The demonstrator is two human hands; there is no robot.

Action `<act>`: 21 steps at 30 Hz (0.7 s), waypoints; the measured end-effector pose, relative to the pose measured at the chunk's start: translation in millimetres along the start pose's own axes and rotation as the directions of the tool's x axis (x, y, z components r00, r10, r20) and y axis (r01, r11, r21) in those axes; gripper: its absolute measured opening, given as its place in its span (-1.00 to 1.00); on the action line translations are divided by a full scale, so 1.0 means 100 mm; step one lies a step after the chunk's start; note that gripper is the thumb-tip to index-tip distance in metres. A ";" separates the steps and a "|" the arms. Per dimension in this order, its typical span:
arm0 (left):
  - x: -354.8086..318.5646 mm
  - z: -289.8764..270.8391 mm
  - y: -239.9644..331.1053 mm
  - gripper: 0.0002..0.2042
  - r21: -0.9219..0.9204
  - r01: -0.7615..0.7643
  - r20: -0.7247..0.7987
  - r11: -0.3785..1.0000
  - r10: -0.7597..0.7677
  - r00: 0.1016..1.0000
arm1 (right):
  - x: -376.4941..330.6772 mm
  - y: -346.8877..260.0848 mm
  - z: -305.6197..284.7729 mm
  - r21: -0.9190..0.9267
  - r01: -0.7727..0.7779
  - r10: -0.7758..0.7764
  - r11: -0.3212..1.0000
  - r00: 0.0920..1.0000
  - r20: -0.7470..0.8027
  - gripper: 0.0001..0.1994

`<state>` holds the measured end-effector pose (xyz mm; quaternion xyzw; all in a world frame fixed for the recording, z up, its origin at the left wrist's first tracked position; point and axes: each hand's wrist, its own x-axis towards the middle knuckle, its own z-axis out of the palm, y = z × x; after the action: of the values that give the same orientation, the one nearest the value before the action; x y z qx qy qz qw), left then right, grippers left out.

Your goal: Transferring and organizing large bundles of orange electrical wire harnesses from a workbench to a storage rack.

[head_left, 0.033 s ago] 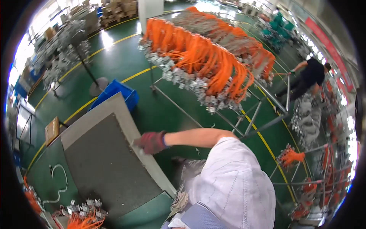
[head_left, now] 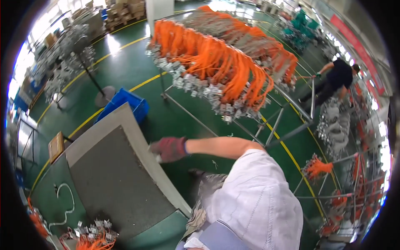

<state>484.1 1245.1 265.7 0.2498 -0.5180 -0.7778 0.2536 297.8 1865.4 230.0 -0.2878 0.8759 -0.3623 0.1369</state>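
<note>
My right hand [head_left: 169, 149], in a dark red and grey glove, reaches leftward to the near right edge of a table with a dark grey mat [head_left: 121, 171]. Its fingers look curled, with a small pale bit at their tips that blurs too much to name. Whether the fingers touch the pale table border [head_left: 163, 179] I cannot tell. My left hand is out of view. On the table's lower left lies a bundle of orange cables with silvery metal ends [head_left: 93, 235], and above it a white cord [head_left: 68, 210].
A blue bin [head_left: 125, 104] stands beyond the table. Ahead, a metal rack carries many orange cables [head_left: 208, 62] with silvery ends hanging down. At the right, a person in dark clothes [head_left: 339, 79] stands beside more cable racks [head_left: 358, 196]. A stand with a round base [head_left: 105, 96] is at the left.
The view has shifted slightly, and my right hand sits a little farther right. The rack and the table keep their places.
</note>
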 end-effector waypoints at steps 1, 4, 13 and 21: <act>-0.17 0.21 -0.10 -0.58 0.031 0.050 0.024 0.998 -0.051 0.998 | -0.33 -0.08 -0.47 -0.026 -0.030 0.027 0.999 0.994 -0.108 -0.54; -0.68 0.94 -0.48 -0.60 0.123 0.188 0.100 0.974 -0.201 0.974 | -1.22 0.21 -1.41 -0.011 -0.103 0.083 0.995 0.860 -0.504 -0.66; -2.41 3.24 -1.92 -0.55 0.487 0.249 0.418 0.837 -0.474 0.775 | -3.47 1.75 -3.89 -0.101 -0.771 0.351 0.629 0.397 -0.848 -0.58; -3.83 7.13 -2.57 -0.44 0.310 -0.399 0.930 0.863 -0.188 0.316 | -3.64 2.89 -3.45 0.945 -0.282 0.812 0.164 0.583 0.034 -0.25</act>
<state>270.6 2065.7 316.1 -0.2308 -0.7602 -0.5963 -0.1152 315.8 2442.3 276.6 0.2891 0.5847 -0.7398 0.1652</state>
